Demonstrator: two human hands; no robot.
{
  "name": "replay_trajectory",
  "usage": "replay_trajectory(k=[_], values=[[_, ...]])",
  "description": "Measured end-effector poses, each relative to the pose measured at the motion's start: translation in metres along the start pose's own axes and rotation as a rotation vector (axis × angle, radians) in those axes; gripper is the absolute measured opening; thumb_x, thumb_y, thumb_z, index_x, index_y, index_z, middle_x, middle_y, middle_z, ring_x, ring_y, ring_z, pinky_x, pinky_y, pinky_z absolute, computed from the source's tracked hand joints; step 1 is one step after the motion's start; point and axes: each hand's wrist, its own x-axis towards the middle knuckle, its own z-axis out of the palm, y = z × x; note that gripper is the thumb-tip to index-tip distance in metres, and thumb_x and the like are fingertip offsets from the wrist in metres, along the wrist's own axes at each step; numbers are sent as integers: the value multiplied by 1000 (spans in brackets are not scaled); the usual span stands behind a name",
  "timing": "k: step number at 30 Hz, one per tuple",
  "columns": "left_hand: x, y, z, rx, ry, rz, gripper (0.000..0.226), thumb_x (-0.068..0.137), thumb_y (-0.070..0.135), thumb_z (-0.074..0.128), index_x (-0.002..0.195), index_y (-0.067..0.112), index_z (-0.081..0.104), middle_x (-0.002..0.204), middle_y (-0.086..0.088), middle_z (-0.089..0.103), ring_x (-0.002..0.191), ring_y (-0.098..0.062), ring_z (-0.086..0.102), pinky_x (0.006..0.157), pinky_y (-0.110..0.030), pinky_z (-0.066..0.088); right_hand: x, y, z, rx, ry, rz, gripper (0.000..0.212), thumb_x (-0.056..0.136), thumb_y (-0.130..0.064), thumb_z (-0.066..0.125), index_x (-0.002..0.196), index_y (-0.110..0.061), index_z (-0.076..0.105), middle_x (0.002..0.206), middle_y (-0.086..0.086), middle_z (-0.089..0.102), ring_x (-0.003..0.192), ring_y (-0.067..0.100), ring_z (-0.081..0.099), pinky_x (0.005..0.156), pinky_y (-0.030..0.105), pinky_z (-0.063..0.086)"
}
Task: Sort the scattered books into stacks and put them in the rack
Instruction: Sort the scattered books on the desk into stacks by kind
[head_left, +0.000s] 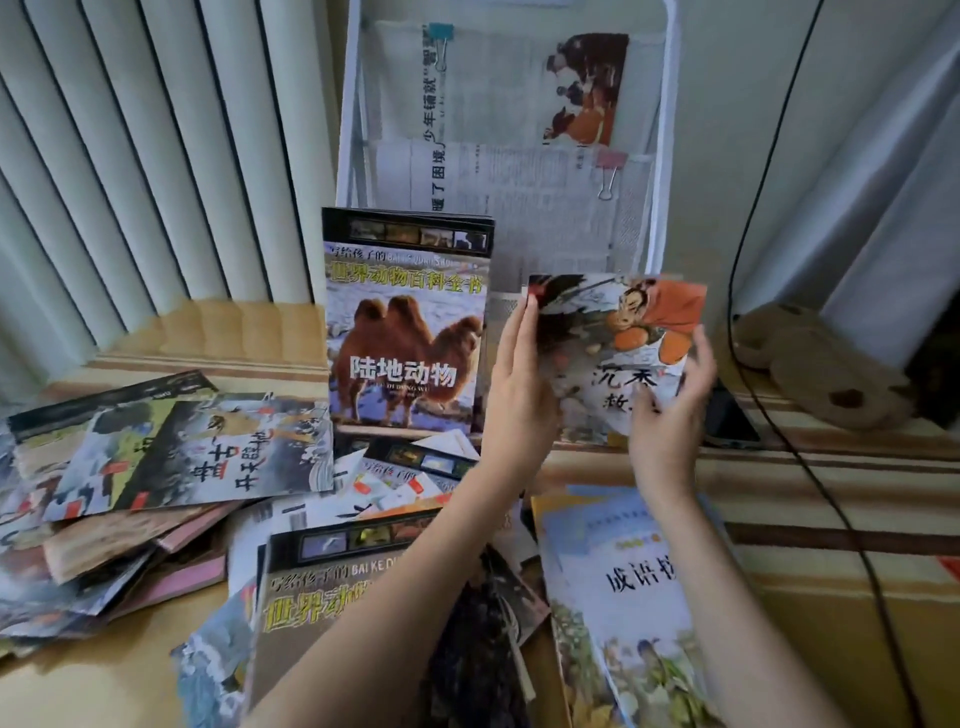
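A thin picture book (613, 332) is held upright in front of the white rack (657, 156) — gripped at its left edge by the left hand (517, 384) and at its lower right by the right hand (670, 410). A camel book (408, 332) is propped just beside it; other books (171, 457) are scattered below.

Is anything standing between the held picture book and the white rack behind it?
Nothing visible does. Both hands, left and right, hold the picture book directly in front of the white mesh rack. The upright camel book stands to its left, beside that path.
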Motion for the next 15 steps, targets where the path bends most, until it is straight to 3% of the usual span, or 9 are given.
replay_trajectory(k=[2,4,6,8,11,15], values=[[-10,-19,13,27,-124,-86,91,69,-24,41,150,2,9,159,-12,8,146,-18,7,113,-12,15,-1,14,5,-152,-34,26,81,82,5,64,148,-10,20,139,15,44,124,29,46,101,20,34],[-13,-31,23,94,-221,-153,88,78,-15,44,151,6,-1,160,-10,-4,145,-22,8,114,-28,18,-4,23,10,-344,-62,21,88,79,0,70,148,-3,17,137,19,47,123,31,44,101,24,30],[-15,-37,29,303,-277,-158,89,82,1,52,150,4,-4,159,-13,-8,145,-29,5,115,-41,11,-9,31,14,-491,-133,36,99,77,-8,73,150,-5,6,152,17,26,137,31,27,110,35,20],[-17,-38,33,446,-326,-133,91,83,15,56,149,0,-5,158,-18,-7,147,-32,-7,118,-50,1,-11,38,15,-523,-234,105,105,78,-11,73,150,-7,-3,158,13,4,143,30,14,107,33,20],[-19,-36,32,330,-413,-244,94,85,10,54,149,10,-15,157,-16,-18,145,-35,-12,118,-46,-1,-12,39,16,-542,-276,150,110,79,-12,74,150,-10,-9,159,12,-1,144,30,10,106,39,30],[-17,-26,27,237,-329,-280,88,84,-5,41,151,16,-12,159,-10,-14,146,-31,-11,119,-43,3,-14,28,18,-599,-156,19,99,77,-15,73,151,-9,7,154,18,19,142,34,20,112,45,26]])
